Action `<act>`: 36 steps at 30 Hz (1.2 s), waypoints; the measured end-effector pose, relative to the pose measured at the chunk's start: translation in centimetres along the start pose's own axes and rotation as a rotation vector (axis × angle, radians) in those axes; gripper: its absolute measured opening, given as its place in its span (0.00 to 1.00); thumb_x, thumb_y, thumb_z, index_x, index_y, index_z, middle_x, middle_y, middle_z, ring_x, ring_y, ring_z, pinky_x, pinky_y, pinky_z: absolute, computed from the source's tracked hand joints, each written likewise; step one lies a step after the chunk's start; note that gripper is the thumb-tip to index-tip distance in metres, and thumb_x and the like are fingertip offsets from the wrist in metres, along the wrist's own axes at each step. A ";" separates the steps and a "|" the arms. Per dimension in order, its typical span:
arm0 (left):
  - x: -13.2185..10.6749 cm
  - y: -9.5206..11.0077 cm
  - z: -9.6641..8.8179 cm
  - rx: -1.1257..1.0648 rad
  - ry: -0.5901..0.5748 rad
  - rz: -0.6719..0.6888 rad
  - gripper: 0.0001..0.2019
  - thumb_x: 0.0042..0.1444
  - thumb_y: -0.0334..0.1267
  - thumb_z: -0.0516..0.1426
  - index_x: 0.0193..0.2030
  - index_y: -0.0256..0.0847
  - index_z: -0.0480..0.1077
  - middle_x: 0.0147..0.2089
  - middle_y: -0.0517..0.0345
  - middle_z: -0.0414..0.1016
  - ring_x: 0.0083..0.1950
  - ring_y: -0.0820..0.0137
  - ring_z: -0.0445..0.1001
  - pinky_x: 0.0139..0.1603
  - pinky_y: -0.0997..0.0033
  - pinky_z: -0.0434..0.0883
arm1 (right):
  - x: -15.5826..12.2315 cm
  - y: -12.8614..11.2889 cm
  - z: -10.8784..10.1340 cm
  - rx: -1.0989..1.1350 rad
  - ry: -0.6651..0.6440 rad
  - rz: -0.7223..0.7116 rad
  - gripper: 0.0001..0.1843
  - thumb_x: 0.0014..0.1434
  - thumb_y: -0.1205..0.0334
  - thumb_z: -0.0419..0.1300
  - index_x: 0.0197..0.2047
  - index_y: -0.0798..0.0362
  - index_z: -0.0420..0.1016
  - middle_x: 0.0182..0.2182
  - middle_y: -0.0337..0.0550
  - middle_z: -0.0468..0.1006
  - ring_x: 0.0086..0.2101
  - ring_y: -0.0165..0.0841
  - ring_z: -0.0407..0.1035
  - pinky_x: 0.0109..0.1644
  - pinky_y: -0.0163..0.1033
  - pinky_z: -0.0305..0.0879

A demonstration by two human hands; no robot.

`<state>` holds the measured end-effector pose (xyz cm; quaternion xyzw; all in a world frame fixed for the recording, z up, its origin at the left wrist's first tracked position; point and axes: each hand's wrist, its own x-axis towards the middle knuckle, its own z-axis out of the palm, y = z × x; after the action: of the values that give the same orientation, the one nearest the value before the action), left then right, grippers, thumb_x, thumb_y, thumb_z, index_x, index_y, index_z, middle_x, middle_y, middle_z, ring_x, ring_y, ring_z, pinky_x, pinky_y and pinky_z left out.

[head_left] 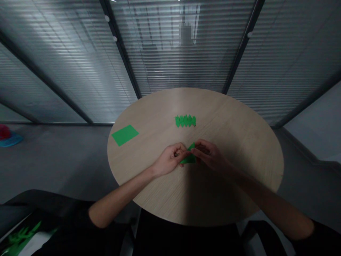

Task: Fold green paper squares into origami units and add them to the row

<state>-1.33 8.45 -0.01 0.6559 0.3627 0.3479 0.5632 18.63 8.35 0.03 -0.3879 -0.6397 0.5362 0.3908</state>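
A small piece of green paper (189, 159) is held between the two hands, a little nearer the near edge of the round wood-grain tabletop (157, 110) than the row of paper shapes beyond it. The left hand (169, 159) pinches it from the left, its thumb laid across the paper; the right hand (209, 152) nips its right side between thumb and fingers. Both grips are closed on the paper, and the fingertips of the two hands nearly meet. The fingers cover much of the piece and the light is dim, so its creases cannot be made out.

The paper should be almost weightless, thin and pliant: easy to bend, quick to take a crease, and just as easy to crumple or tear under a hard pull. It probably stiffens where layers double up. The best hold seems to be a light pinch along an outer edge or at a corner, with a thumb pressing flat.

Near the left edge of the surface a flat green paper sheet (125, 135) lies uncreased; a raised corner would be the place to lift it. Toward the far edge, the row of pointed green paper shapes (185, 121) looks light enough to be nudged by a sleeve.
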 end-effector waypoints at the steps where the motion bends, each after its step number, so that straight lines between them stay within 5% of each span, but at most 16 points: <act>1: 0.0 0.0 0.1 -0.007 -0.013 -0.009 0.16 0.63 0.49 0.60 0.33 0.37 0.66 0.26 0.63 0.67 0.26 0.76 0.66 0.25 0.78 0.67 | 0.1 0.0 -0.1 -0.007 0.007 0.001 0.20 0.60 0.43 0.64 0.33 0.52 0.69 0.24 0.35 0.71 0.23 0.27 0.66 0.26 0.33 0.62; 10: -0.2 -0.6 0.1 -0.089 -0.110 -0.053 0.15 0.61 0.48 0.61 0.33 0.38 0.66 0.26 0.63 0.69 0.25 0.77 0.68 0.25 0.77 0.69 | 0.4 0.3 -0.6 0.022 0.006 0.079 0.19 0.59 0.46 0.64 0.28 0.53 0.72 0.22 0.37 0.72 0.23 0.27 0.67 0.26 0.33 0.63; 23: 0.1 -0.4 -0.1 -0.047 0.021 0.012 0.19 0.64 0.52 0.59 0.33 0.38 0.65 0.23 0.63 0.70 0.23 0.76 0.71 0.25 0.76 0.69 | -0.5 0.0 0.2 -0.051 -0.224 0.069 0.17 0.62 0.47 0.64 0.38 0.55 0.77 0.24 0.35 0.70 0.23 0.26 0.62 0.26 0.33 0.56; 36: 0.2 -0.8 -0.1 -0.130 -0.089 -0.053 0.18 0.60 0.50 0.63 0.35 0.37 0.65 0.26 0.60 0.74 0.24 0.76 0.73 0.26 0.76 0.73 | 0.0 0.7 0.2 -0.020 0.047 0.028 0.18 0.60 0.47 0.62 0.31 0.53 0.72 0.24 0.37 0.70 0.25 0.28 0.63 0.28 0.35 0.58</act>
<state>-1.41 8.77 -0.78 0.6229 0.3315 0.3261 0.6290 18.52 8.39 -0.67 -0.4130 -0.6302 0.5261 0.3943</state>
